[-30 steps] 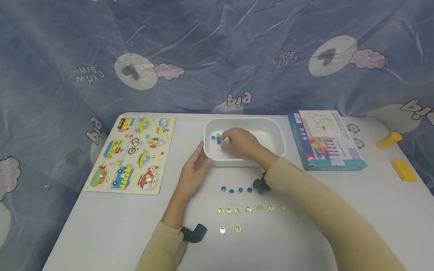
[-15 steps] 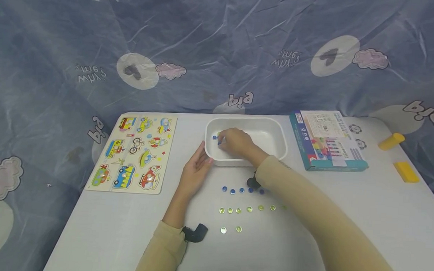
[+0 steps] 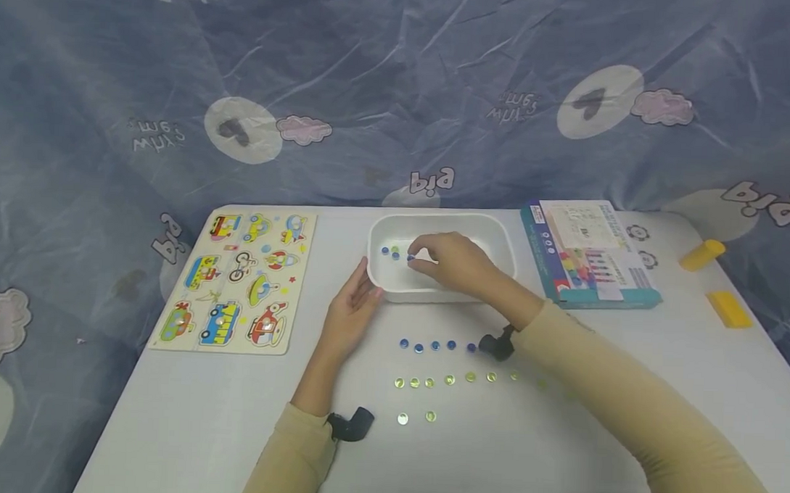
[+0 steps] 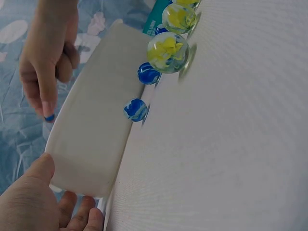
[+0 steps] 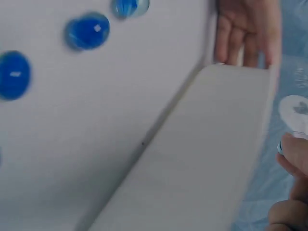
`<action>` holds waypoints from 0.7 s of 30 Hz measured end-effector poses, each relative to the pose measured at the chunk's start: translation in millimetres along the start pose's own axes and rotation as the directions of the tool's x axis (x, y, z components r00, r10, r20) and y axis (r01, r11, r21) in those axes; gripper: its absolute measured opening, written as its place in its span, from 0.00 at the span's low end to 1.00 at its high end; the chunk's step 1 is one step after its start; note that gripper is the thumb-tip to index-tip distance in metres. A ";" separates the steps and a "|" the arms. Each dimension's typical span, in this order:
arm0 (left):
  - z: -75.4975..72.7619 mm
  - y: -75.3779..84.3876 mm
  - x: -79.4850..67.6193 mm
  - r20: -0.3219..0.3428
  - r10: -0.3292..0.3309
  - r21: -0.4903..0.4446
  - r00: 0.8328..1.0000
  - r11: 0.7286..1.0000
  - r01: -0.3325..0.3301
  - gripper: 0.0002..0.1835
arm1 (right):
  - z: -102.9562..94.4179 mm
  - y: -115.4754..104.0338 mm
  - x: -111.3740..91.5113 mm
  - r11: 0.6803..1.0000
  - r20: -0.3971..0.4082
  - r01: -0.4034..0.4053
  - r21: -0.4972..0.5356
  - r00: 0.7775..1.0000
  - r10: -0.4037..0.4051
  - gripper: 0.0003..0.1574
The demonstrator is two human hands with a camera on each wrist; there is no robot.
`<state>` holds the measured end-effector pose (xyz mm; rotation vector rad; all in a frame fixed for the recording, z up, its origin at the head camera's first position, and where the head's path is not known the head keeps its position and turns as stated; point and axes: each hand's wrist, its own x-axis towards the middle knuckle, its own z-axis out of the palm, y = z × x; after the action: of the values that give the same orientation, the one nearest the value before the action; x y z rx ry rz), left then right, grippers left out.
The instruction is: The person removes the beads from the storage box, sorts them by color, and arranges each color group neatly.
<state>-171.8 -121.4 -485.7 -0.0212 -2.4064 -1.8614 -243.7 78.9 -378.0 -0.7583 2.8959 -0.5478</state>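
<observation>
My left hand point(image 3: 350, 317) holds the near left corner of a white plastic tray point(image 4: 91, 125), thumb at the rim and fingers against the end wall. Over the tray, my right hand point(image 3: 458, 263) pinches a small blue marble point(image 4: 49, 118) between thumb and finger. Several other marbles, blue and yellow-green, lie at the tray's left end, among them a blue marble point(image 3: 385, 250). On the table before the tray runs a row of blue marbles point(image 3: 436, 346). Nearer stands a row of clear marbles with yellow-green swirls point(image 3: 450, 380), partly hidden by my right sleeve, then two more marbles point(image 3: 431, 416).
A wooden vehicle puzzle board point(image 3: 237, 281) lies to the left of the tray. On the right are a flat cardboard box point(image 3: 593, 253), a yellow cylinder point(image 3: 703, 255) and a yellow block point(image 3: 729, 309). A printed blue cloth point(image 3: 374, 93) hangs behind the table.
My right hand has reached into the marbles at the tray's left end, pinched a blue one and drawn it to the right. The left hand stays at the tray corner.
</observation>
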 end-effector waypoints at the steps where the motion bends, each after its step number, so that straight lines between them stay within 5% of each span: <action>1: 0.1 -0.1 0.1 -0.003 0.000 0.000 1.000 1.000 0.000 0.32 | -5.0 0.8 -8.7 1.000 -0.011 0.002 0.010 1.000 -0.002 0.19; 11: -0.3 -1.2 1.0 -0.005 0.017 -0.024 1.000 1.000 -0.017 0.32 | -29.9 45.2 -98.4 0.992 -0.085 -0.055 0.114 0.994 0.065 0.20; 21: 1.1 2.3 -0.2 -0.004 -0.009 -0.035 1.000 0.999 0.008 0.33 | -12.5 103.3 -139.0 0.975 0.071 -0.198 0.097 0.979 0.191 0.13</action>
<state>-171.5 -119.8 -483.8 -0.0094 -2.3745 -1.9048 -172.0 234.9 -403.6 -0.4622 2.8175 -0.6339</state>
